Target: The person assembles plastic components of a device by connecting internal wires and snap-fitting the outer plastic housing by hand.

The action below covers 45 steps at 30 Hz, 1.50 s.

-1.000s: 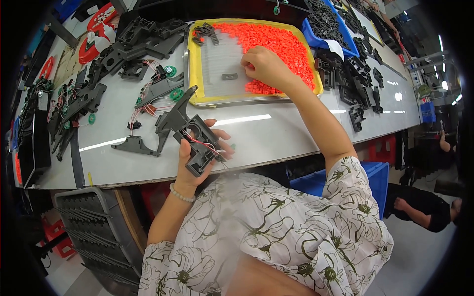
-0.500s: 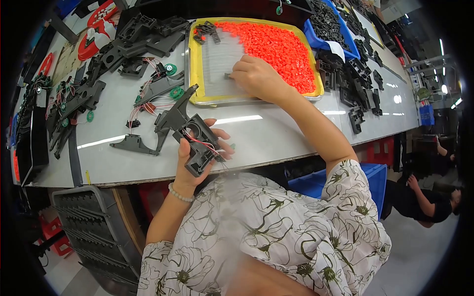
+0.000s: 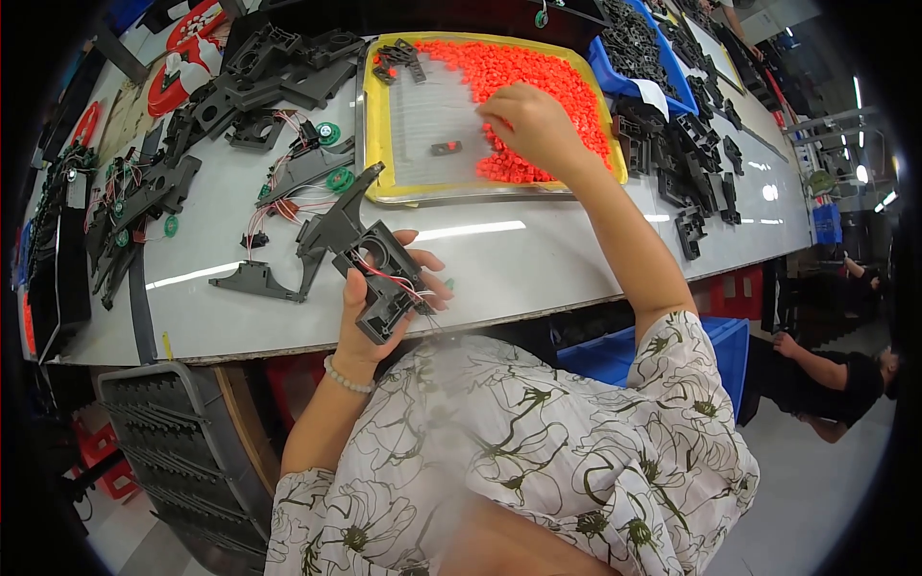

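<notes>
My left hand (image 3: 370,312) is closed around a dark grey plastic housing (image 3: 384,278) with a round opening and red and white wires, tilted in front of the table edge. Over the tray (image 3: 376,144) with the yellow rim, my right hand (image 3: 530,123) is closed in a pinch beside a heap of small orange-red plastic pieces (image 3: 567,101). Whatever its fingertips hold is too small to make out. To the left of that hand, a small dark grey part (image 3: 446,149) with an orange-red piece on it lies on the tray's bare side. Several similar small grey parts (image 3: 401,60) lie in its far left corner.
Dark grey housings (image 3: 279,72) are piled at the far left, some with wires and green round parts (image 3: 340,180). A blue bin (image 3: 629,86) of black parts stands at the far right, with more black parts (image 3: 687,163) beside it. Another person (image 3: 826,374) is at the right.
My right hand has let go of the small grey part and moved right and away from me to the orange-red pieces. The left hand holds the housing almost unmoved.
</notes>
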Tool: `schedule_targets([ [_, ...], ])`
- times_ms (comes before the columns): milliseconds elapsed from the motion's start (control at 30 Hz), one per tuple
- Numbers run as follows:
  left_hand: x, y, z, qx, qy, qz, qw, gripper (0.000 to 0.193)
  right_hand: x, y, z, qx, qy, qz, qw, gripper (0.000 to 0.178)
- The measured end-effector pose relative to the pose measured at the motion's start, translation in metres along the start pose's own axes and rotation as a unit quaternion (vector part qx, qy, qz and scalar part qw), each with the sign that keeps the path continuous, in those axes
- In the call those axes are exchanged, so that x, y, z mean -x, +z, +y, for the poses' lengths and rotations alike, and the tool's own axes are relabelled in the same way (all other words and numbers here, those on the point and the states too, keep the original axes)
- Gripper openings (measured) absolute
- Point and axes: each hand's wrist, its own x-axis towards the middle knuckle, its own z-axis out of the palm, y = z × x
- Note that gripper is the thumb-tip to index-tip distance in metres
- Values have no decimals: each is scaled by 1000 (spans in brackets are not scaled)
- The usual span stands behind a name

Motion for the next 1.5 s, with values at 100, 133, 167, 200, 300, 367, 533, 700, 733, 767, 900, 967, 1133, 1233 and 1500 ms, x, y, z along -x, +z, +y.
schedule_targets([
  [100,-1,2,0,18,0,-1,1000,82,-11,5,18,21,73,-8,997,13],
  [133,-1,3,1,35,3,3,999,82,-15,8,19,23,96,-34,995,12],
  [167,-1,3,1,34,5,4,999,82,-20,10,20,25,119,-61,991,13],
  [200,-1,3,1,34,5,6,999,82,-24,12,20,25,118,-60,991,13],
  [300,-2,3,1,34,3,10,999,82,-34,18,19,54,153,-125,979,11],
  [367,-1,3,1,34,3,11,999,82,-39,18,17,80,150,-131,977,12],
  [533,-1,3,1,31,5,10,999,82,-36,11,17,-26,163,-101,981,12],
  [700,1,0,1,0,-5,6,1000,82,-30,0,-14,-275,233,-132,923,15],
  [733,0,0,1,-5,-9,7,1000,83,-30,1,-18,-272,201,-156,928,14],
  [767,0,0,1,-5,-11,7,1000,83,-30,2,-22,-270,169,-179,931,14],
  [900,0,-1,1,0,-9,4,1000,83,-32,8,-26,-237,164,-214,933,16],
  [967,0,0,1,1,-6,2,1000,83,-31,11,-24,-228,143,-210,940,17],
  [1133,0,-1,1,4,-10,6,1000,83,-36,11,-23,-222,131,-243,935,17],
  [1233,1,-2,1,9,-11,-4,1000,83,-36,15,-22,-236,146,-255,926,18],
  [1500,0,1,1,30,-9,-2,1000,81,-30,14,-26,-252,163,-172,938,17],
])
